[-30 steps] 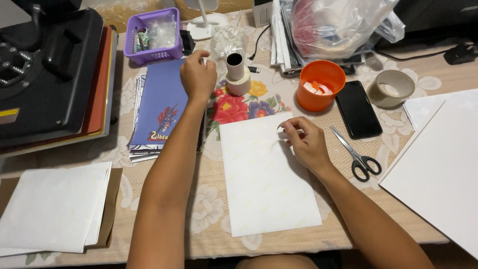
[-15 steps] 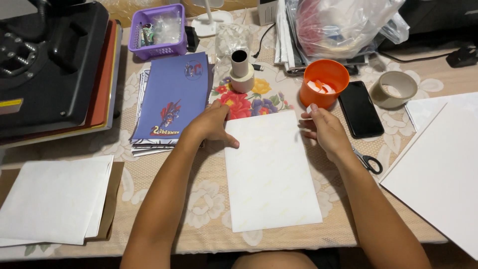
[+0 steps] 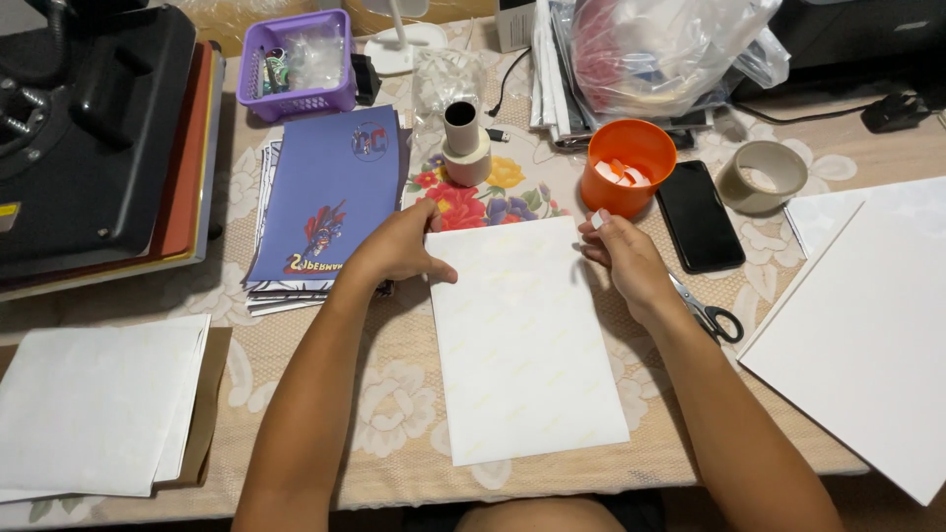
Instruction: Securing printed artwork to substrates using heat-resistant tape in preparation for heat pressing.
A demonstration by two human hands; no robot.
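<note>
A white sheet of paper (image 3: 522,340) lay flat on the lace-patterned tablecloth (image 3: 325,414), straight in front of the person, its near edge close to the table's front edge. The left hand (image 3: 399,246) rested on the sheet's top left corner, fingers curled loosely and pressing down, holding nothing. The right hand (image 3: 629,261) sat at the top right corner with a small white scrap, perhaps a bit of tape, pinched at its fingertips; what the scrap was could not be made out. The sheet looked thin, light and limp, easy to crease or to slide across the cloth, so it would best be steadied at the corners or lifted by an edge with both hands. Faint yellowish markings showed across it, too pale to read. Just beyond the right hand stood an orange cup (image 3: 628,166) with white scraps inside, and beside it a black phone (image 3: 700,215). A pair of scissors (image 3: 711,315) lay partly hidden under the right forearm, blades out of sight. Left of the sheet was a stack of blue printed covers (image 3: 330,197), whose lower sheets were mostly covered. A black press machine (image 3: 89,138) was cut off at the left edge, and a large white board (image 3: 867,335) ran off the right.
</note>
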